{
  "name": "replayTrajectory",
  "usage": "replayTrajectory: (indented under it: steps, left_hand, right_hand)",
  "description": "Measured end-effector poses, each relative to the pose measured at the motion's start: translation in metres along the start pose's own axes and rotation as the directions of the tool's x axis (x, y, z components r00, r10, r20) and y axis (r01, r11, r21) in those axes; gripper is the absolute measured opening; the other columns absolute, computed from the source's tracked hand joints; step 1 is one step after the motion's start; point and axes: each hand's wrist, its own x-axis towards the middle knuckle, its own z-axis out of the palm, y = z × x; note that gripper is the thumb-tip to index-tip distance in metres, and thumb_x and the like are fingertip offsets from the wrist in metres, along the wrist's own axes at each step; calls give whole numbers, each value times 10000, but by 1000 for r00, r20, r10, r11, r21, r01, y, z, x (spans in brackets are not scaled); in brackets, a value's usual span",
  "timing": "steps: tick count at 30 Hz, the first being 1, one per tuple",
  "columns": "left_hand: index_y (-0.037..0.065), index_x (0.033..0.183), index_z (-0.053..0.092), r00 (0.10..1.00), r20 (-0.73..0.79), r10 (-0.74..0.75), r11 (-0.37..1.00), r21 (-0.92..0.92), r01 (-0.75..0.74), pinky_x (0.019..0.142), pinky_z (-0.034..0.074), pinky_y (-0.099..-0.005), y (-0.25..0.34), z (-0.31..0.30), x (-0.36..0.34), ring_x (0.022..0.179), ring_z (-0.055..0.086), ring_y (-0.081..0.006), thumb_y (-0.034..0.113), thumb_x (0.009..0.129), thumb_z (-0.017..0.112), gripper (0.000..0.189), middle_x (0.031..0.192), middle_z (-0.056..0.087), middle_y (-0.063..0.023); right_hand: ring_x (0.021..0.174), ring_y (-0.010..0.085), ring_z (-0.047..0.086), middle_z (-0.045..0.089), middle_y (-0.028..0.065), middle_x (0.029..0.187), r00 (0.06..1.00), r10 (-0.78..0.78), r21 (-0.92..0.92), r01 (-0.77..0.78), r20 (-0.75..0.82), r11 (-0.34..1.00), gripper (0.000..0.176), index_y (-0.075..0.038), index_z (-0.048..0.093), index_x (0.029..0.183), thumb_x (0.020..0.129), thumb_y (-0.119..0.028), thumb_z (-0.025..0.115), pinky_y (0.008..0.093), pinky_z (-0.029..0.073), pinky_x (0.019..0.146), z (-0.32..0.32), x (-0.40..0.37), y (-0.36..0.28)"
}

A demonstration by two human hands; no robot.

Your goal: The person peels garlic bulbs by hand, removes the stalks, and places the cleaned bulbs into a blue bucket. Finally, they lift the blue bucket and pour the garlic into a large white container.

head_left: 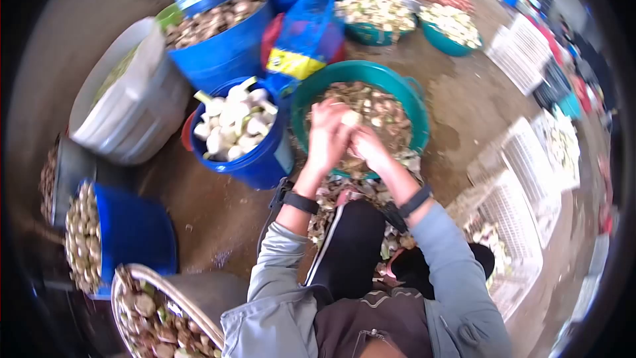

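Blue bucket point(265, 167): one, white bulbs point(233, 117) heaped inside, too many to count
Left hand point(327, 127): one, fingers curled in around the pale bulb point(351, 118)
Pale bulb: one, between the hands; probably light, firm, slippery (easily bruised, I'd guess); grip its sides
Right hand point(366, 144): one, fingers bent, any hold cannot be told
Teal basin point(419, 119): one, beneath both hands

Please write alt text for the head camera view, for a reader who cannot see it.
A person's left hand appears to hold a pale bulb, with the right hand close beside it, over a green basin of brownish pieces. Left of the basin, a blue bucket holds white bulbs; white crates are on the right.
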Motion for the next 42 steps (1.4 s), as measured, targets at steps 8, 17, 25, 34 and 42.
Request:
replayTrajectory:
  steps: [8,17,25,34,42]
  left_hand:
    - [59,944,542,478,110,-871,209,-798,565,638,497,-326,-78,105,-10,698,589,-178,245,968,475,199,792,630,-85]
    - [43,1009,486,250,245,-937,-120,-896,428,738,534,-429,-111,62,24,803,586,-251,327,988,397,298,935,542,-79]
    - [123,1033,484,349,533,-770,-461,-844,274,853,470,-577,-77,28,17,973,604,-299,285,994,371,201,1011,595,-31]
    - [-5,1087,513,668,-602,-438,884,-150,444,745,509,-314,-102,-73,38,831,603,-207,323,990,368,371,916,631,-142]
    - [31,1261,492,996,-15,-89,852,517,84,1026,329,-431,-88,-25,34,1222,433,-324,80,896,496,368,1256,501,-166]
  right_hand:
    - [853,358,639,660,165,949,954,-133,-937,-227,-269,265,297,-105,667,915,822,-281,446,461,510,739,-23,25,19]
    - [729,336,655,661,161,784,986,-160,-998,-51,-55,30,221,-86,668,802,794,-195,476,456,513,637,-91,-77,11]
    - [846,288,643,591,155,1135,795,-568,-857,432,214,283,451,-154,407,1323,898,-230,538,361,546,707,-54,-26,2]
    - [753,292,593,567,100,806,709,-363,-613,705,605,356,70,-93,543,849,794,-136,534,387,494,654,-47,17,98]
    - [901,238,633,651,72,936,989,-136,-988,-70,-51,-141,259,-139,637,1030,862,-147,439,410,498,724,-265,181,163]
